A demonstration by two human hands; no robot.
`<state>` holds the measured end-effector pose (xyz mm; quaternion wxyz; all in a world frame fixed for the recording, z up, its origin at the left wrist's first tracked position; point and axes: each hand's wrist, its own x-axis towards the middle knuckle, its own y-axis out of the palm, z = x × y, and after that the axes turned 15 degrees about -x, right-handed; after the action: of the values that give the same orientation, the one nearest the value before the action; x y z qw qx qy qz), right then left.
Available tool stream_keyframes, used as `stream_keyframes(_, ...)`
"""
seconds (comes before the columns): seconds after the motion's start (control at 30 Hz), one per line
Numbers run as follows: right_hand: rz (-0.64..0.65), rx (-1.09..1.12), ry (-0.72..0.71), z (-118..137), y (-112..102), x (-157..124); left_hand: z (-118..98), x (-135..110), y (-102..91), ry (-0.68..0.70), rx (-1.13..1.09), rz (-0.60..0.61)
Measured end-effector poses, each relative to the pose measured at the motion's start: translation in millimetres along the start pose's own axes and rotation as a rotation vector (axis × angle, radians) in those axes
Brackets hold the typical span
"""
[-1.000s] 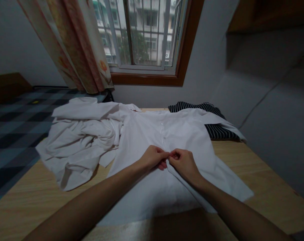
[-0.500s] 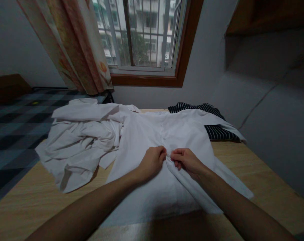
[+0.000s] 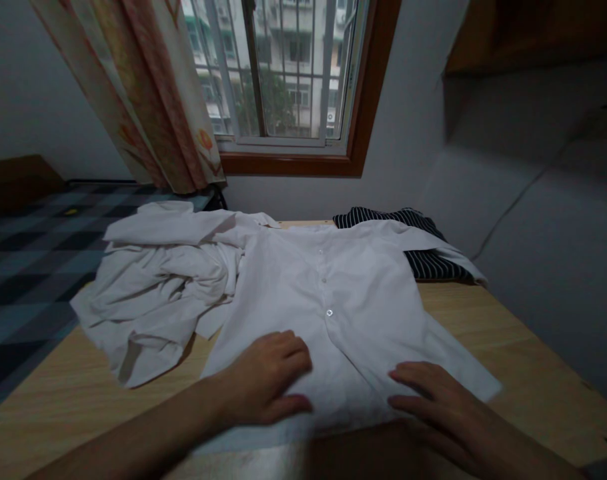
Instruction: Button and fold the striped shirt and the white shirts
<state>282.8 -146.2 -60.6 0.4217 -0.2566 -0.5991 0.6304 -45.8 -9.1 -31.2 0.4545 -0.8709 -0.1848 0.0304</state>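
A white button-up shirt (image 3: 348, 293) lies spread flat on the wooden table (image 3: 508, 313), its button row running down the middle with several buttons done up. My left hand (image 3: 266, 380) rests palm down on the shirt's lower left front, fingers loosely curved and holding nothing. My right hand (image 3: 436, 400) lies flat on the lower right front near the hem, fingers stretched out.
A crumpled pile of white clothes (image 3: 153, 287) sits on the table's left. A dark striped garment (image 3: 423, 243) lies at the back right under the shirt's sleeve. A checked bed cover (image 3: 28, 253) is at the left, a window (image 3: 278, 67) and curtain (image 3: 148, 93) behind, a grey wall (image 3: 543, 213) right.
Both hands let go of the button placket, where they were pinched together, and moved down toward me to lie flat on the shirt's lower front. One more button now shows fastened.
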Motion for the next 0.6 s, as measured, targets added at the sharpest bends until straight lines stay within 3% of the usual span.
stream_keyframes(0.13,-0.124,0.164,0.136,0.0,10.2,2.3,-11.3,-29.6,15.3,-0.005,0.071,0.063)
stream_keyframes(0.3,-0.195,0.618,0.687,5.4,-7.0,22.4,-14.2,-34.7,23.1,-0.044,0.026,-0.003)
stream_keyframes(0.37,-0.209,0.663,0.771,12.4,-11.0,27.9,-19.4,-33.8,19.1,-0.059,-0.081,-0.013)
stream_keyframes(0.47,-0.061,0.427,0.616,24.5,-3.3,30.9,-29.5,-35.4,11.0,-0.092,-0.208,0.004)
stream_keyframes(0.6,0.173,0.116,0.181,33.8,23.7,26.5,-38.7,-38.6,7.2,-0.043,-0.241,0.151)
